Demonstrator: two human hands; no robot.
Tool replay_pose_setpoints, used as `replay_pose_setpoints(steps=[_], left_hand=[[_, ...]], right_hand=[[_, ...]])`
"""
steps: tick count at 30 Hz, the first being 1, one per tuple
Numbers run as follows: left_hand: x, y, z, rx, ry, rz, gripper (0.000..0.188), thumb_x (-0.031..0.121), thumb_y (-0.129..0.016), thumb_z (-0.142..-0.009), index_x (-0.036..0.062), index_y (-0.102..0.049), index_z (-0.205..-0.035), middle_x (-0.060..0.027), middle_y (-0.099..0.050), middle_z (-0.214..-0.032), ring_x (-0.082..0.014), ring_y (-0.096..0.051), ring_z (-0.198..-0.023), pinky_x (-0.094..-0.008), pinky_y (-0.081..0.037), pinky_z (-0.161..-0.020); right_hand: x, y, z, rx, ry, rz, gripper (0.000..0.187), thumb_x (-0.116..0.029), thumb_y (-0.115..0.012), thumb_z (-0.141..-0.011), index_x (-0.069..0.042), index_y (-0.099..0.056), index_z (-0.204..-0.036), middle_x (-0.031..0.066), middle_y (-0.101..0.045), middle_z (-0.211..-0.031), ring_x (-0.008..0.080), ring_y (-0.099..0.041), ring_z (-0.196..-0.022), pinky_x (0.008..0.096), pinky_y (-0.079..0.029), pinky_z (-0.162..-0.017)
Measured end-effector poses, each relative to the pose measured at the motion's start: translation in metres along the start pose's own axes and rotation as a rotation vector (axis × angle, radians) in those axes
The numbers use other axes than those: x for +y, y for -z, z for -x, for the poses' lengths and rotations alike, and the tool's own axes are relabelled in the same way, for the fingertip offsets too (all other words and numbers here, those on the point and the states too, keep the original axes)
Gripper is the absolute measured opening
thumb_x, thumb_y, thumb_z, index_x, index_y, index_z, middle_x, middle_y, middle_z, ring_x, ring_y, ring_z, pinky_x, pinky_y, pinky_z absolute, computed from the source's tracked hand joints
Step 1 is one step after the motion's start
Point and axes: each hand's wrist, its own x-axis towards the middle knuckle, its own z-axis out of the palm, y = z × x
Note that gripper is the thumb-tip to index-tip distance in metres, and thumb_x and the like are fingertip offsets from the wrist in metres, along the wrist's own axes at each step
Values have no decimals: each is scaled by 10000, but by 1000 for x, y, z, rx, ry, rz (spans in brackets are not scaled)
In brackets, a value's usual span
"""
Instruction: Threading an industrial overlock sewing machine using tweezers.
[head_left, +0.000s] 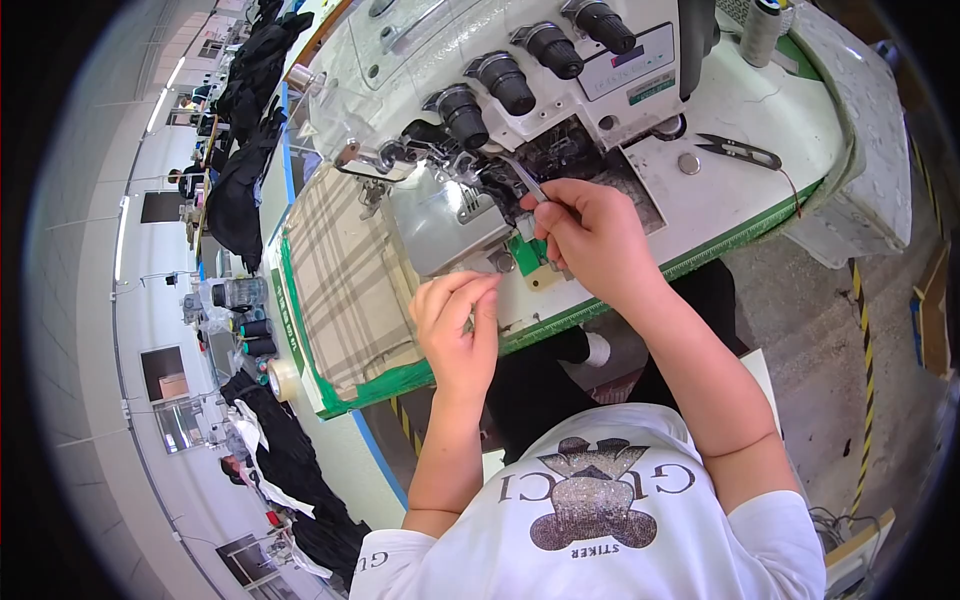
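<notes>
An overlock sewing machine with a row of black tension dials stands in front of me, its lower front cover swung open and the looper area exposed. My right hand is closed on metal tweezers, whose tips point up into the opening by the loopers. Lower and to the left, my left hand hovers near the table's front edge, thumb and fingertips pressed together. Anything thin between them is too small to make out. Between the hands lies a piece of green tape on the machine's front parts.
Black thread snips and a small round metal disc lie to the right on the white tabletop. A thread cone stands farther back. Plaid cloth covers the left extension, edged with green tape. Rolls of clear tape sit beyond.
</notes>
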Motion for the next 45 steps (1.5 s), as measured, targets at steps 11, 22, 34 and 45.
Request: replay_pose_setpoints(steps=[11, 22, 34, 45], left_hand=[[11, -2, -34, 143, -23, 7, 131, 71, -686, -861, 86, -726, -985, -41, -671, -966, -215, -583, -887, -334, -416, -850], [18, -21, -69, 138, -57, -62, 241, 17, -692, -827, 75, -709, -1061, -30, -629, -885, -144, -534, -779, -282, -439, -709], [9, -37, -78, 172, -29, 6, 85, 48, -740, -833, 18, -664, -856, -36, -540, -787, -136, -518, -707, -262, -425, -627], [3, -39, -72, 227, -68, -48, 109, 128, -775, -769, 91, -679, -804, -46, -592, -800, -257, -556, -796, -386, -388, -762]], right_hand=[[-1, 4, 6, -3, 275, 147, 229, 96, -502, -862, 64, -675, -1009, 45, -647, -751, 93, -585, -618, 247, -487, -582], [-1, 12, 12, 5, 339, 199, 187, 84, -523, -859, 62, -673, -970, 91, -636, -738, 137, -608, -634, 284, -506, -611], [-3, 14, 2, -65, -87, -350, 188, -60, -477, -994, -16, -659, -974, -13, -546, -697, 39, -411, -559, 207, -333, -508], [-31, -8, 41, 53, 742, 319, 262, 32, -625, -695, -58, -635, -940, 99, -553, -761, 309, -594, -678, 394, -491, -579]])
